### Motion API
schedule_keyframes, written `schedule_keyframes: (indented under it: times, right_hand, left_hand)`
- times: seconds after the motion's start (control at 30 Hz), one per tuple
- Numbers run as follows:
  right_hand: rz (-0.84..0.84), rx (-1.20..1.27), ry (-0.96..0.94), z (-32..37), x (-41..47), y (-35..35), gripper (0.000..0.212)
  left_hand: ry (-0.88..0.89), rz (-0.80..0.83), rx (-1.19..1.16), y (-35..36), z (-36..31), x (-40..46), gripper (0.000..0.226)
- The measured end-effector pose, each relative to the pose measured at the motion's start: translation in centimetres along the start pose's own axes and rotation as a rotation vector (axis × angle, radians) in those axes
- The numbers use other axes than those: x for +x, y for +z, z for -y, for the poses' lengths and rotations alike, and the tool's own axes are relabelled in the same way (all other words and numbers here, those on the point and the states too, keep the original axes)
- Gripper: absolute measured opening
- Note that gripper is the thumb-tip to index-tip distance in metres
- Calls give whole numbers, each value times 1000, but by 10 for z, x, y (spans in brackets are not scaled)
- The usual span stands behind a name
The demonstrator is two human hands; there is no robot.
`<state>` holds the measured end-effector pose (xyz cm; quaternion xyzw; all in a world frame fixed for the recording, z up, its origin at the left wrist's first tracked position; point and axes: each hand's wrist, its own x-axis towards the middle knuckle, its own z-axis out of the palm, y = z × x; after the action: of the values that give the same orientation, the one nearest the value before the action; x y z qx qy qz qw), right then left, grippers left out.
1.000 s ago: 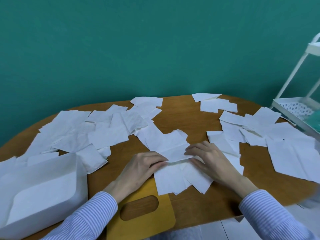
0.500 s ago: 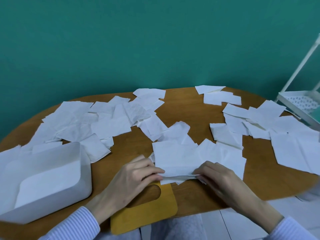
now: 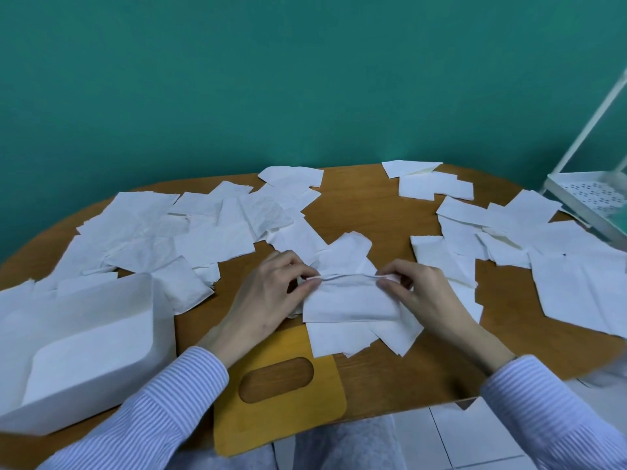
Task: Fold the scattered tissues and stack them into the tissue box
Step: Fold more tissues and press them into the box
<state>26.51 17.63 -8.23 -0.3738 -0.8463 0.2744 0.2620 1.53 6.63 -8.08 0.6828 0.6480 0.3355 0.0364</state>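
Head view: the left hand [image 3: 268, 293] and the right hand [image 3: 424, 293] each pinch one end of a tissue [image 3: 349, 301] between thumb and fingers, its upper edge lifted above the wooden surface [image 3: 366, 205]. Scattered tissues [image 3: 210, 228] lie around. The white tissue box [image 3: 84, 344] sits at left; its yellow lid [image 3: 281, 401] lies at the near edge.

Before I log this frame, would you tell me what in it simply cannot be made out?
- Tissue box, head view: its left part is cut off by the frame edge.
- Tissue pinched by left hand and right hand: layer count too fine to tell.
- White rack: cut off at the right edge.
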Motion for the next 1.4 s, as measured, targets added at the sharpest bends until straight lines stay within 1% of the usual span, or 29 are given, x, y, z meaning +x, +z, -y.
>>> schedule_keyframes:
  times: [0.1, 0.2, 0.27, 0.33, 0.4, 0.47, 0.53, 0.63, 0.7, 0.77, 0.87, 0.97, 1.1, 1.17, 1.23, 1.33, 1.4]
  right_hand:
    - [-13, -14, 48, -5, 12, 10, 9]
    - [-44, 2, 53, -9, 14, 18, 28]
    - [-42, -1, 10, -9, 10, 15, 37]
    - [24, -30, -99, -9, 1, 11, 33]
    - [138, -99, -211, -12, -12, 9, 30]
    - [220, -215, -278, -18, -23, 11, 31]
    - [237, -289, -303, -24, -29, 13, 32]
    - [184, -300, -310, -21, -29, 13, 29]
    - [157, -335, -340, -17, -27, 14, 27]
    - [134, -412, -399, -15, -27, 15, 25]
    - [82, -522, -506, -14, -29, 16, 16]
    - [27, -572, -546, -10, -32, 14, 15]
    - [-37, -565, -522, 5, -36, 5, 19]
    - [-36, -558, -534, 11, -40, 3, 19]
    - [-16, -548, -548, 18, -45, 0, 19]
    - [-1, -509, -562, 32, -49, -10, 26]
    - [-6, -436, -540, 44, -49, -17, 31]
  left_hand:
    - [-25, 6, 62, 7, 2, 3, 24]
    - [29, 24, 51, 11, 3, -9, 30]
    - [77, 87, 27, 13, 4, -17, 28]
    - [128, 153, 67, 17, 8, -23, 26]
    - [149, 184, 81, 20, 11, -28, 27]
    - [148, 191, 57, 22, 14, -29, 27]
    - [137, 188, 38, 24, 16, -29, 25]
    - [137, 191, 49, 22, 16, -27, 22]
    - [176, 191, 92, 19, 16, -27, 22]
    - [208, 192, 126, 16, 15, -27, 23]
    - [184, 185, 105, 13, 12, -26, 23]
    - [178, 167, 96, 8, 8, -27, 22]
    - [213, 126, 90, -4, -1, -31, 23]
    - [249, 117, 90, -7, -5, -38, 25]
    - [279, 98, 90, -9, -9, -46, 21]
    - [247, 20, 37, -25, -16, -50, 18]
    - [233, -23, 17, -44, -23, -49, 18]
